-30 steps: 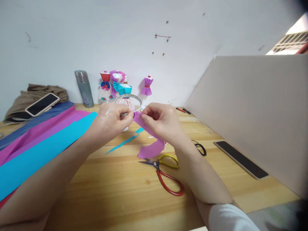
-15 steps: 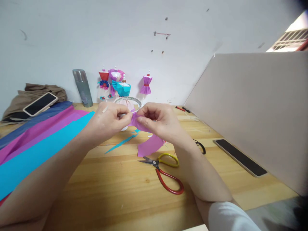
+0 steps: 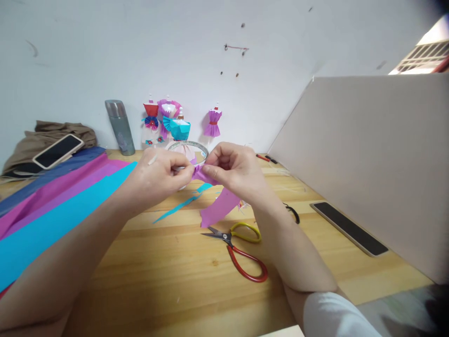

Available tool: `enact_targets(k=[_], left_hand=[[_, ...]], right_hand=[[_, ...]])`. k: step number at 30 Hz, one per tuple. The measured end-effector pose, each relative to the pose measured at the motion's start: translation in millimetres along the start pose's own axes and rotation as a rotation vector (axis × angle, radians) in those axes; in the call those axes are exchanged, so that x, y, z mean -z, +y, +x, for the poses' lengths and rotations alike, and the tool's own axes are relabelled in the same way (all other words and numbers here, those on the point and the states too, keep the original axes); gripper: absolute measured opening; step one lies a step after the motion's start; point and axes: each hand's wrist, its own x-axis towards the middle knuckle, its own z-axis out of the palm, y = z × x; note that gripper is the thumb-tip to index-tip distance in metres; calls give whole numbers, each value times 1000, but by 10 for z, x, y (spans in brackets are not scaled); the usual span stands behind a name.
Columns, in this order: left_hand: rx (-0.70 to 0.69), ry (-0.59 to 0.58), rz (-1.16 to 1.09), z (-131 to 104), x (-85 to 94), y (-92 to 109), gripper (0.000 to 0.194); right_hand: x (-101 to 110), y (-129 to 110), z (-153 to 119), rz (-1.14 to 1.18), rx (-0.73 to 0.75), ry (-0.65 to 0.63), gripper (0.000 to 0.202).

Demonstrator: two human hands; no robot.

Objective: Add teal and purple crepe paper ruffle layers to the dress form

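Observation:
My left hand pinches one end of a gathered purple crepe paper strip between thumb and finger. Close beside it, my right hand pinches the same strip, and small folds show between the two. A longer curved piece of purple paper hangs or lies below the right hand; whether it joins the held strip is hidden. Just behind the fingers stands a roll of tape. Open-bladed scissors with one yellow and one red handle lie on the table nearer to me.
Turquoise scraps lie under my hands. Coloured paper sheets spread out at left, beside a phone and a grey bottle. Small paper dresses on stands line the wall. A white panel borders the right side.
My right hand has shifted slightly right and up along the strip, away from the left hand, showing more of the folded paper. The left hand stays nearly still.

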Motion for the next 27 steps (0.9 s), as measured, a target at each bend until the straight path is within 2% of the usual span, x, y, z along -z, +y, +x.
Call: enact_targets(k=[14,19,21,24,27], left_hand=[[-75,50,59,-8,-33,-22,31],[-130,-17,85,15,22,-48,31],[-104,-77,52,40,54,-60,31],[5,-153,-81,75,86,-75,28],[93,-166,-183,90,95,-78,26]], right_hand=[[-28,-6,16,-8,-69,4,17],[-61,44,26,58,-107,-5,20],[-76,61,33,28,-92,19,21],[-79,68,38,-27,-53,53,23],[-61,53,31,-22,-41,52,21]])
